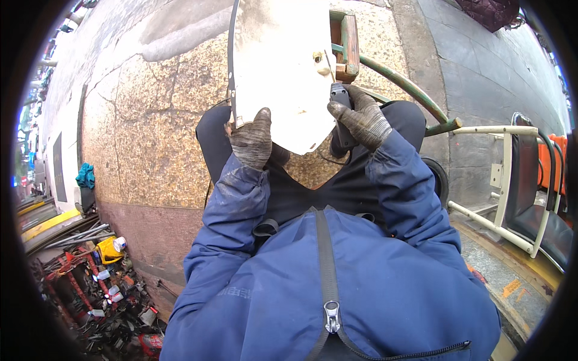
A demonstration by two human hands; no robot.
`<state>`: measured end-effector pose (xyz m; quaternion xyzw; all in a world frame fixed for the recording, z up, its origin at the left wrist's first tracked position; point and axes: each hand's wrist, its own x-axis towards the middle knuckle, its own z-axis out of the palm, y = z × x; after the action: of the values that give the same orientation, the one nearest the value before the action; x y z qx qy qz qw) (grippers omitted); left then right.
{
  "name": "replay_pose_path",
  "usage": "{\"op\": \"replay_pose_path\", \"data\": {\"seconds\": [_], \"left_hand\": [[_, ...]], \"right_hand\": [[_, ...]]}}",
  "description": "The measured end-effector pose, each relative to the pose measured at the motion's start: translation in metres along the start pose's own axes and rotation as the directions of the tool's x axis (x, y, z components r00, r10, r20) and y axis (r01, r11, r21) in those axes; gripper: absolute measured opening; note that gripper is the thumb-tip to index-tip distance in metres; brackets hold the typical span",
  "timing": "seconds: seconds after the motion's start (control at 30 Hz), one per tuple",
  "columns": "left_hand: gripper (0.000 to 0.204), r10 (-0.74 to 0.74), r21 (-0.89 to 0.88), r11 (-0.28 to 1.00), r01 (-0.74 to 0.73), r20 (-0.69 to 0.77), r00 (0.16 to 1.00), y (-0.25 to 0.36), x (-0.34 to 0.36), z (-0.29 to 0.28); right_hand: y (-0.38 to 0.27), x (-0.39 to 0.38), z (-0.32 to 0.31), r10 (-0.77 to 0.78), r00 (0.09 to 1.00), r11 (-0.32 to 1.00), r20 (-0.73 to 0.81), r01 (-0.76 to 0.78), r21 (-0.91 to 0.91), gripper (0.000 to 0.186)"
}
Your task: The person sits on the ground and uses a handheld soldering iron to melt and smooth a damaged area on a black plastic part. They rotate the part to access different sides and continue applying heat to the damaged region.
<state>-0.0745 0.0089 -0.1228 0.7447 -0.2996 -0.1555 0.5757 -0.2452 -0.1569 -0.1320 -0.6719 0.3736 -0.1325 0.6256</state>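
I have the white board (280,72) up in front of me, over my lap, and by my reading I am at the stage of steadying it while I get the dark tool (341,99) onto it; the next move, I think, calls for a firm grip on the board's edge and a careful line-up of the tool near the small brass fitting (317,57). The board is pale, scuffed and smudged grey, with a dark strip down its left edge and a rounded lower end. My left hand (251,139), in a worn grey glove, is closed on the board's lower left edge. My right hand (360,117), gloved the same, is wrapped around the tool just right of the board. Behind the board's right side sits a rusty green frame (349,42) with a green pipe (400,84) running off it. Below the board are my dark trousers and blue jacket (337,271). Far left of the board, down on the ground, lies a heap of scrap and tools (102,289). Well right of the board stands a cream metal rail (503,174).
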Motion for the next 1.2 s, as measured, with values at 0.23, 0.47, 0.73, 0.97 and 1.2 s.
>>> {"op": "replay_pose_path", "data": {"seconds": [0.23,0.47,0.73,0.97,1.2], "left_hand": [[0.027,0.026,-0.031,0.999,-0.026,-0.008,1.0,0.001,-0.001,0.0],[0.036,0.052,-0.433,0.901,-0.001,0.106,0.993,0.012,-0.004,-0.007],[0.072,-0.215,-0.475,0.699,0.535,0.574,0.79,0.002,0.088,-0.04],[0.053,-0.485,-0.399,0.564,0.723,0.549,0.681,-0.008,0.098,-0.026],[0.034,-0.586,-0.353,0.643,0.68,0.344,0.733,-0.038,0.102,-0.022]], "right_hand": [[-0.008,-0.005,-0.004,-0.021,0.998,0.997,0.064,0.026,-0.079,0.056],[-0.007,-0.003,-0.008,0.012,0.997,0.997,0.077,-0.006,-0.081,0.055],[-0.001,-0.002,-0.008,-0.039,0.998,0.989,0.039,0.044,-0.139,0.055],[0.009,0.001,-0.007,-0.086,0.996,0.985,0.024,0.089,-0.146,0.058],[0.015,0.002,-0.011,0.001,1.0,0.989,-0.028,-0.005,-0.15,0.058]]}}
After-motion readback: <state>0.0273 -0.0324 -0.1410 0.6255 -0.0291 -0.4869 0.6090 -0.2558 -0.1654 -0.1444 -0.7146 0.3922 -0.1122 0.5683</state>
